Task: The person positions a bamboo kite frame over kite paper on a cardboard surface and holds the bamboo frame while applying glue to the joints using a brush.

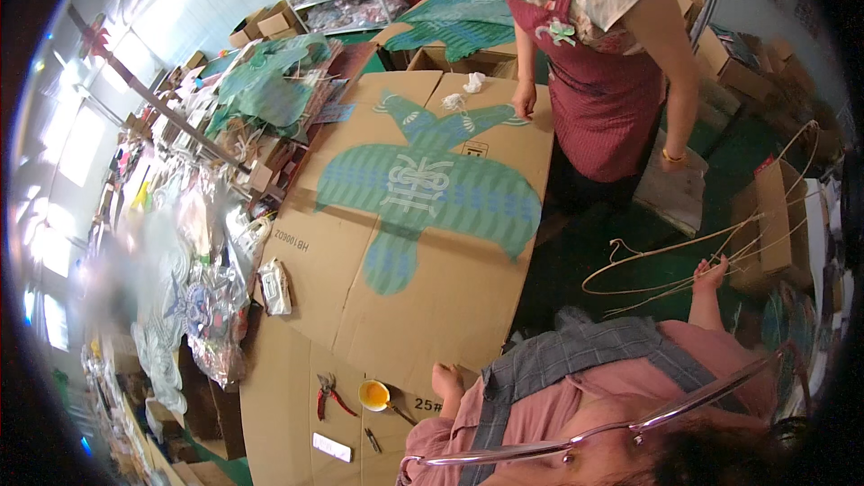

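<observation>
1. The right hand point(710, 274) appears to have its fingers closed lightly around the thin cane strips point(666, 247), out to the right, beyond the counter edge. A loose hold seems best: slender cane could kink or spring if pinched hard.
2. The left hand point(446, 380) is near the counter's point(432, 324) near edge, fingers curled; whether they grip anything, I cannot tell. It would serve well as the steadying hand, kept clear of the brush point(402, 412).
3. The strips bow into a long, narrow loop, so their far end probably needs watching: it could snag the open carton point(781, 216) nearby.
4. The green bird-shaped sheet point(418, 189) lies spread on the counter, its 2 broad wings rounded. It looks thin and smooth, with blue bands and white linework; cane ends are best kept from scraping it.
5. Brown cardboard, matte and creased, covers the counter.
6. The white cup point(374, 394) of orange-yellow contents is round and open, easily tipped; the red-handled pliers point(331, 398) lie just beside it.
</observation>
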`<state>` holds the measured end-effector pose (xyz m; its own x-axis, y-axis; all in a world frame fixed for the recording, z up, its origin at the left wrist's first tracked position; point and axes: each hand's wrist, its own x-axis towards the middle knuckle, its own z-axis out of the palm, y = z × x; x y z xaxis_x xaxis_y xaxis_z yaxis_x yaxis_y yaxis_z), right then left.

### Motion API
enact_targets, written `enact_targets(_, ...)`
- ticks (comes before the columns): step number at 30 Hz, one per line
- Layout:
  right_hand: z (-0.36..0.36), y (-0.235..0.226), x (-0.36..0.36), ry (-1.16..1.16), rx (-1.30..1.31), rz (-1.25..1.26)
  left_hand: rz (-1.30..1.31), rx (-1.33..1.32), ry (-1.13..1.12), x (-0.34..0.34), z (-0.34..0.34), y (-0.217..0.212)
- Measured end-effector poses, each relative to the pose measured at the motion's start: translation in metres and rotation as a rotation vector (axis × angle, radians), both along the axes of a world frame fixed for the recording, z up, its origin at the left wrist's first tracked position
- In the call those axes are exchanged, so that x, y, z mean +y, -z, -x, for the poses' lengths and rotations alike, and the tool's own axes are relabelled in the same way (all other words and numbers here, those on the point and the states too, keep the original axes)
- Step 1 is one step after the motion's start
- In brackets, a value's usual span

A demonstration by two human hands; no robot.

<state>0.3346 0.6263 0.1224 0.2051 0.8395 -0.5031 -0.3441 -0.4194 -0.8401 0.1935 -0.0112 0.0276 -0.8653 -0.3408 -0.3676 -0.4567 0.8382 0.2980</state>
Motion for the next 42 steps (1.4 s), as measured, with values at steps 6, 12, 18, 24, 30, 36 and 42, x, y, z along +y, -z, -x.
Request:
enact_targets(6,0.001,-0.019,-0.015,-0.002,0.002,-0.036,0.017,-0.015,0.048,-0.004,-0.005,0.007)
enact_targets(12,0.0,-0.017,-0.013,-0.014,-0.035,-0.021,0.021,-0.042,0.086,0.001,-0.001,-0.005)
enact_targets(18,-0.002,-0.011,-0.005,-0.016,-0.014,-0.001,-0.049,-0.017,0.031,0.004,-0.001,-0.006)
enact_targets(24,0.001,-0.009,-0.002,0.017,0.012,0.006,-0.077,-0.014,0.003,0.004,-0.001,-0.007)
enact_targets(30,0.002,-0.011,-0.001,-0.016,0.055,0.009,-0.125,0.058,-0.044,0.011,0.0,-0.019)
enact_targets(36,0.009,-0.019,-0.008,-0.042,-0.013,-0.009,-0.152,0.059,-0.046,0.008,-0.003,-0.009)
enact_targets(42,0.003,-0.011,0.005,-0.083,0.058,-0.029,-0.137,0.085,-0.019,0.008,-0.005,-0.005)
